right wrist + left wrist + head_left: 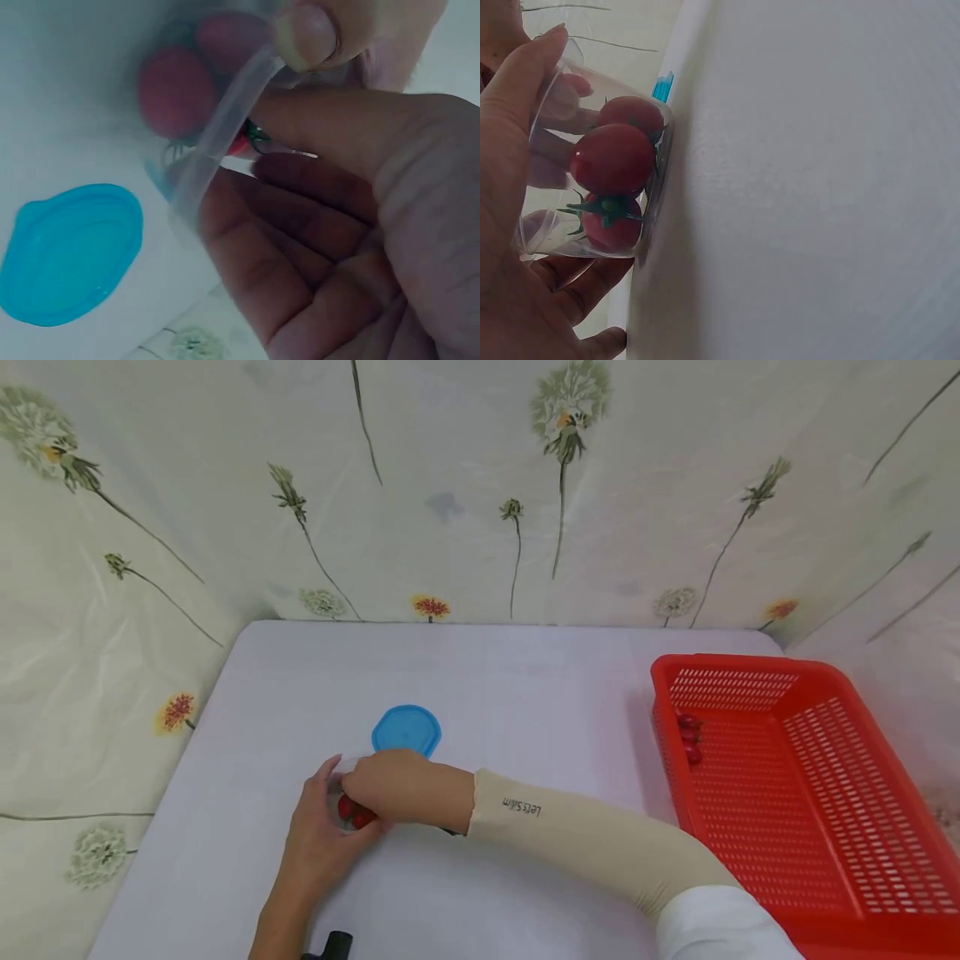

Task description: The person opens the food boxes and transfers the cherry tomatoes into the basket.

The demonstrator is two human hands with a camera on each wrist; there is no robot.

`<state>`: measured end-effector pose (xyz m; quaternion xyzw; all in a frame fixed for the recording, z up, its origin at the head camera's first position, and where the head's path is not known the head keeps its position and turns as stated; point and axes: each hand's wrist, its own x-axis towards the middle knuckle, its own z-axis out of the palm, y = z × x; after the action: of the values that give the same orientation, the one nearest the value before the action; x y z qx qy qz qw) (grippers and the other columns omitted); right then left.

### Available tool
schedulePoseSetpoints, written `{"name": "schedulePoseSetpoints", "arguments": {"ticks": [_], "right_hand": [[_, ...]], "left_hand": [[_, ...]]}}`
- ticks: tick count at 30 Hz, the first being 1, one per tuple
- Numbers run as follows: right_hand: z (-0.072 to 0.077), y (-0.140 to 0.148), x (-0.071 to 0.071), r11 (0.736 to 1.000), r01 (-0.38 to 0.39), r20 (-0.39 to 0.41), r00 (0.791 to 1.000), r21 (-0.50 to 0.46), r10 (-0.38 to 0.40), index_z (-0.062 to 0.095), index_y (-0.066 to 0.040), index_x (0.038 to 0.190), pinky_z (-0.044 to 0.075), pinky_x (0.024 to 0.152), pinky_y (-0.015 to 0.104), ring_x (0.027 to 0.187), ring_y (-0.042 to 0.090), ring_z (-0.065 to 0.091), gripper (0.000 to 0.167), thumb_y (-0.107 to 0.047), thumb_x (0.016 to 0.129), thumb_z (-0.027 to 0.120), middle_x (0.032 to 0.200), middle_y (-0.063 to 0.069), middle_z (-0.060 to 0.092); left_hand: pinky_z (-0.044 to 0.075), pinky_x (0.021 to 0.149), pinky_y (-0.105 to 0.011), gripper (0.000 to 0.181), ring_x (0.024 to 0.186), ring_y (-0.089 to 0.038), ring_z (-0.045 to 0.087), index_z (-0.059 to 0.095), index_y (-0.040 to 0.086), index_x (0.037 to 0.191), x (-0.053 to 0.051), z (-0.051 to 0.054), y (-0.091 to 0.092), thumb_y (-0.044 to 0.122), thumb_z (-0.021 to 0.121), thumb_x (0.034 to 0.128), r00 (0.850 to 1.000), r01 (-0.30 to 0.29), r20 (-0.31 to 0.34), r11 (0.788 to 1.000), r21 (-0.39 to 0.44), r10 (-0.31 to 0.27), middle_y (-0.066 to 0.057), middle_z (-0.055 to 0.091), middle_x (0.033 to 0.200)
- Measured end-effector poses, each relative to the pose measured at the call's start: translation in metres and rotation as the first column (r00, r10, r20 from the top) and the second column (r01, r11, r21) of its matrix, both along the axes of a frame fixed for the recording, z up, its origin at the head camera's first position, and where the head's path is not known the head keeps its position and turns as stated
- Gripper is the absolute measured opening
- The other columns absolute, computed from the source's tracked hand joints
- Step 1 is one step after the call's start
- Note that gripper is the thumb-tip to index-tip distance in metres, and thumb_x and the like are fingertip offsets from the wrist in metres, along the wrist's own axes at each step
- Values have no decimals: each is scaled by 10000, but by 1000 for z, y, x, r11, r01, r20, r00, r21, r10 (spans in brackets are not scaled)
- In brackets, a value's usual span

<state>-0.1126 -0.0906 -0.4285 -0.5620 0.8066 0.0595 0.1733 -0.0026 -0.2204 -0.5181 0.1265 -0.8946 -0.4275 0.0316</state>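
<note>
My left hand [318,839] grips a clear plastic cup [551,236] round its side, thumb at the rim. Several red tomatoes [613,159] with green stems show through its wall. My right hand [405,789] reaches over the cup from the right, with its fingers inside the mouth. Between the right thumb and fingers [255,262], a bit of red and green shows in the right wrist view; whether they pinch a tomato cannot be told. A blue lid [407,732] lies on the table just beyond the cup.
A large red basket [813,860] stands at the right of the white table [525,693], with several small red tomatoes [692,752] by its left wall. A black object [337,945] is at the near edge. Flower-patterned sheeting [465,485] hangs behind.
</note>
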Motion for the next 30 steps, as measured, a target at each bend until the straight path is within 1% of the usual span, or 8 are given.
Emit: {"name": "schedulePoseSetpoints", "arguments": {"ticks": [2,5,10,13,16,20,25,30], "right_hand": [[0,-5,2,999,-6,-15,1000,43,7,728,-212,1210,543,690,176,794,73,586,459,-315,811,930,953,-86,679],[0,-8,3,998,4,-10,1000,56,-3,734,-211,1175,542,691,174,777,79,585,443,-293,793,944,947,-85,683],[-5,-8,4,1000,4,-23,1000,22,-4,735,-188,1125,528,673,158,766,72,571,366,-260,819,923,918,-77,666],[-8,-8,5,1000,-5,-38,999,1,5,724,-179,1092,514,663,149,765,65,560,326,-237,829,908,889,-78,646],[-11,-9,6,1000,-16,-57,998,-6,16,709,-173,1080,509,677,147,779,61,558,334,-233,820,908,878,-81,631],[-10,-9,7,1000,-14,-68,998,-1,14,702,-171,1101,519,710,150,799,62,568,376,-248,807,922,893,-82,634],[-9,-11,7,1000,-9,-76,997,-5,9,687,-167,1157,533,735,161,838,65,593,419,-243,814,916,955,-79,658],[-6,-15,6,999,27,-34,999,18,-26,667,-175,1200,550,742,190,882,86,602,494,-232,788,933,997,-84,660]], "left_hand": [[395,1131,-636,1111,1371,-346,480,266,171,1632,0,0,1,507,905,787,1000,-6,3,1000,-5,6,-120,510,1439],[419,1112,-635,1118,1357,-352,493,266,167,1631,-1,-1,3,491,914,780,1000,-9,11,1000,-12,9,-117,514,1427],[442,1089,-638,1115,1342,-362,509,279,159,1630,-1,-3,3,493,916,778,1000,-2,-8,1000,-29,2,-128,514,1416],[440,1092,-635,1100,1341,-370,513,288,153,1627,-1,-4,2,443,928,780,1000,6,-28,1000,-22,-7,-147,504,1430],[437,1095,-632,1090,1347,-381,511,295,145,1625,-1,-5,3,395,935,779,999,12,-33,1000,-21,-13,-167,490,1458],[431,1097,-639,1090,1358,-391,502,295,132,1625,-2,-4,4,404,929,782,999,18,-29,999,-36,-19,-180,479,1483],[451,1080,-623,1094,1335,-390,520,309,113,1615,-1,-1,1,396,941,769,998,20,-52,998,-56,-23,-188,490,1468],[472,1062,-607,1101,1311,-383,538,312,113,1612,-1,0,-2,407,945,760,998,21,-55,998,-64,-24,-184,506,1439]]}}
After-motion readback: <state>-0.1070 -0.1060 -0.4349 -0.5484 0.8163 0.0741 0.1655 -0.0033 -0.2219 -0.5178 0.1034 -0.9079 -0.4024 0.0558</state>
